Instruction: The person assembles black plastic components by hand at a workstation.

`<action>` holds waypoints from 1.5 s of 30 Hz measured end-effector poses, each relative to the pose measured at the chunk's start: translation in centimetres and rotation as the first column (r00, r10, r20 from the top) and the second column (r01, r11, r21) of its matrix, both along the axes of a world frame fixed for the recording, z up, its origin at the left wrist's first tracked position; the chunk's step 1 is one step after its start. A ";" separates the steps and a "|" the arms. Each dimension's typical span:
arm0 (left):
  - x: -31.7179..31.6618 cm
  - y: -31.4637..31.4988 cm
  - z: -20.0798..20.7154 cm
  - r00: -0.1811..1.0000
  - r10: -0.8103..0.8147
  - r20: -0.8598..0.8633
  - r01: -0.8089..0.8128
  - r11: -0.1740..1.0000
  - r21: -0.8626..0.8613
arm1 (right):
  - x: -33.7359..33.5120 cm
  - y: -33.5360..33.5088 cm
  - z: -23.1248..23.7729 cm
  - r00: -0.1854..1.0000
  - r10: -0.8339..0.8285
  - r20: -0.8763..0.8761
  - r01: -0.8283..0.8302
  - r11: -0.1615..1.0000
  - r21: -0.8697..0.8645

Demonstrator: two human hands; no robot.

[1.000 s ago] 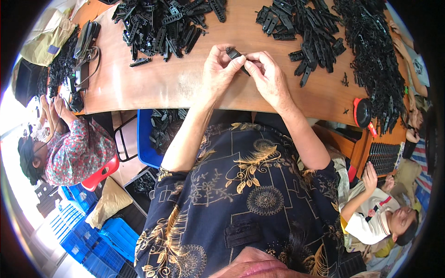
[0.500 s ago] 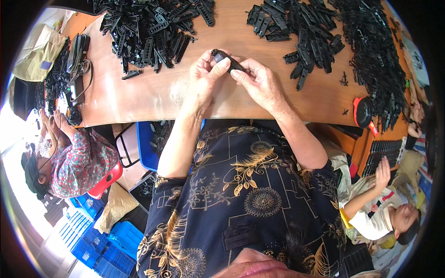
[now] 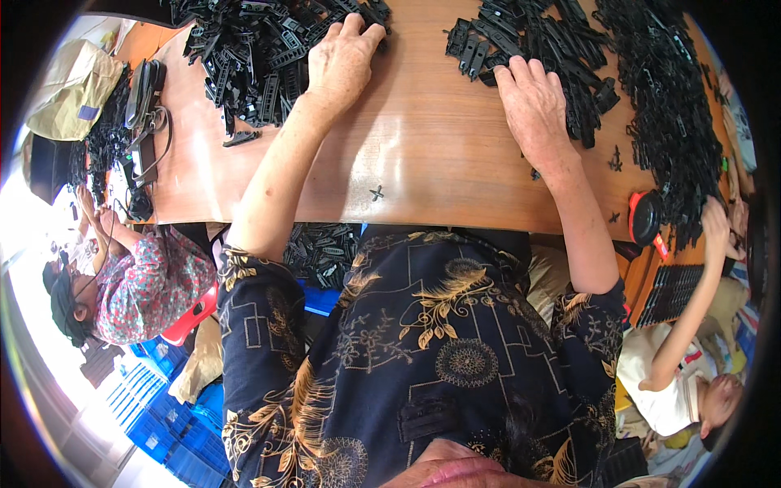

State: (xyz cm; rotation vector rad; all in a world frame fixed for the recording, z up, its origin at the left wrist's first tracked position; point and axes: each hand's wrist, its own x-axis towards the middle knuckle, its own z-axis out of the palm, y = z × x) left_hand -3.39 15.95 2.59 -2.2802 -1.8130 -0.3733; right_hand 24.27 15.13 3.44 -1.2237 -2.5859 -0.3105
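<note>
My left hand point(image 3: 346, 65) reaches over the right edge of a heap of black plastic parts point(image 3: 264, 61), some long with ladder-like slots. Its fingers are apart and bent downward; the thumb is hidden. At the near left edge of a second heap of black parts point(image 3: 569, 49), my right hand point(image 3: 533, 110) lies palm down, its fingers slightly spread. No part shows in either hand, though the undersides are hidden. Between my arms, a small cross-shaped black piece point(image 3: 377, 193) lies near the front edge of the wooden table point(image 3: 431, 146).
A dense bank of black parts point(image 3: 671, 106) runs along the right side. Near it is a red-rimmed black round object point(image 3: 645, 218). Bags and a strap point(image 3: 150, 114) lie left. Below the table is a bin of parts point(image 3: 321, 252). People sit at left point(image 3: 150, 285) and right point(image 3: 667, 382).
My hands have parted from the middle, where both held a black part. The left moved to the left heap, the right to the right heap. A cross-shaped piece now shows near the table edge.
</note>
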 end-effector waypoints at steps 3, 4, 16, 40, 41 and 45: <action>0.2 0.6 1.0 0.988 -0.064 -0.143 0.072 0.996 0.047 | 0.3 0.6 0.0 0.999 0.022 0.037 -0.021 1.000 -0.008; 0.1 0.7 1.1 0.987 -0.104 -0.125 0.113 0.991 0.066 | 0.5 0.6 -0.1 0.999 0.019 0.039 -0.018 1.000 -0.006; 4.7 -6.1 2.5 0.120 0.291 0.949 0.154 0.939 -0.307 | -3.8 -5.0 0.8 0.378 -0.545 -0.748 -0.563 0.506 -0.653; 7.5 -9.2 1.7 -0.071 0.293 0.953 0.290 0.921 -0.262 | -4.0 -6.7 -1.3 0.472 -0.509 -0.720 -0.522 0.496 -0.693; 7.5 -9.2 1.7 -0.081 0.277 0.958 0.291 0.926 -0.243 | -4.0 -6.5 -1.3 0.473 -0.511 -0.718 -0.522 0.494 -0.695; 6.6 -9.5 2.2 -0.167 0.314 0.935 0.297 0.920 -0.256 | -5.1 -6.5 -0.7 0.457 -0.535 -0.710 -0.545 0.462 -0.699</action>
